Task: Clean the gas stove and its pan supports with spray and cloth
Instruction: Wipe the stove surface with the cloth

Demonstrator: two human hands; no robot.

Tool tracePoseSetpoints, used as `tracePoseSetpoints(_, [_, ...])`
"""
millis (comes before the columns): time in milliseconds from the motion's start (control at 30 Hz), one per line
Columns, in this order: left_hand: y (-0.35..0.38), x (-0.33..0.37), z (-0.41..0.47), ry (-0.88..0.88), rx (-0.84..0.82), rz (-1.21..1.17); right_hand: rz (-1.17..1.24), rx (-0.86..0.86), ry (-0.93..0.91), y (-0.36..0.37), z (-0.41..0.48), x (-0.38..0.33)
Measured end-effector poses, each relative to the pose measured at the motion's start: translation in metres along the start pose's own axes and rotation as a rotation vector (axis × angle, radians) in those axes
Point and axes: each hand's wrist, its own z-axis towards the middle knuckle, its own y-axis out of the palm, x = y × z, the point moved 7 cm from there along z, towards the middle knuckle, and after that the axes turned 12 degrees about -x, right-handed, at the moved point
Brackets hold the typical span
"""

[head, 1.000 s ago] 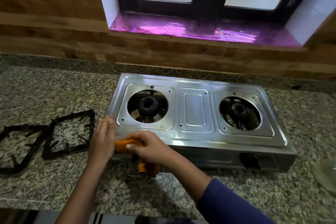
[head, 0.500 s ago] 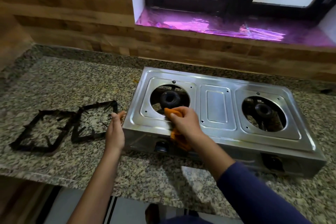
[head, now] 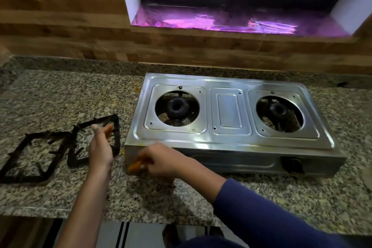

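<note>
A steel two-burner gas stove (head: 229, 110) stands on the granite counter with both burners bare. Two black pan supports (head: 30, 155) (head: 114, 127) lie side by side on the counter to its left. My right hand (head: 161, 159) grips an orange cloth (head: 134, 165) against the stove's front left corner; most of the cloth is hidden under the fingers. My left hand (head: 100, 147) hovers with relaxed fingers above the nearer pan support, a little left of the stove, holding nothing. No spray bottle is in view.
The granite counter (head: 60, 96) runs left and right, its front edge near the bottom. A wooden wall and a window sill with pink foil (head: 221, 22) rise behind the stove. A black knob (head: 292, 164) sits at the stove's front right.
My right hand has brought the cloth down from the left burner plate to the stove's front left corner. My left hand has left the stove's edge and drifted left over the pan support.
</note>
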Motion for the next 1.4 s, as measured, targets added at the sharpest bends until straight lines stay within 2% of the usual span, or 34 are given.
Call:
tracePoseSetpoints(67, [0.021,0.013,-0.004,0.055,0.000,0.115,0.110,0.030,0.080,-0.004,-0.036,0.029])
tracePoseSetpoints(133, [0.050,0.030,-0.013,0.163,-0.041,0.225,0.322,0.190,0.179,-0.014,-0.082,0.065])
tracePoseSetpoints(233, [0.106,0.041,-0.023,0.326,-0.177,0.368,0.537,0.529,0.279,-0.037,-0.162,0.113])
tracePoseSetpoints(333, [0.172,0.042,-0.039,0.424,-0.397,0.432,0.651,0.907,0.400,-0.061,-0.253,0.157])
tracePoseSetpoints(433, [0.222,0.043,-0.058,0.508,-0.557,0.500,0.652,1.199,0.562,-0.074,-0.329,0.200])
tracePoseSetpoints(533, [0.248,0.041,-0.072,0.571,-0.641,0.589,0.486,1.310,0.786,-0.088,-0.373,0.221])
tracePoseSetpoints(667, [0.260,0.032,-0.078,0.566,-0.690,0.681,0.471,1.172,0.917,-0.087,-0.371,0.240])
tracePoseSetpoints(833, [0.259,0.025,-0.076,0.570,-0.686,0.680,0.315,1.007,0.802,-0.081,-0.320,0.230])
tracePoseSetpoints(967, [0.257,0.027,-0.073,0.508,-0.699,0.602,0.210,0.856,0.629,-0.073,-0.264,0.198])
tracePoseSetpoints(1133, [0.254,0.031,-0.063,0.381,-0.735,0.434,0.286,0.822,0.450,-0.039,-0.210,0.144])
tracePoseSetpoints(1233, [0.253,0.033,-0.054,0.248,-0.794,0.204,0.392,0.774,0.309,-0.032,-0.184,0.120])
tracePoseSetpoints(1400, [0.237,0.037,-0.041,0.191,-0.759,0.140,0.623,0.561,0.236,-0.021,-0.153,0.111])
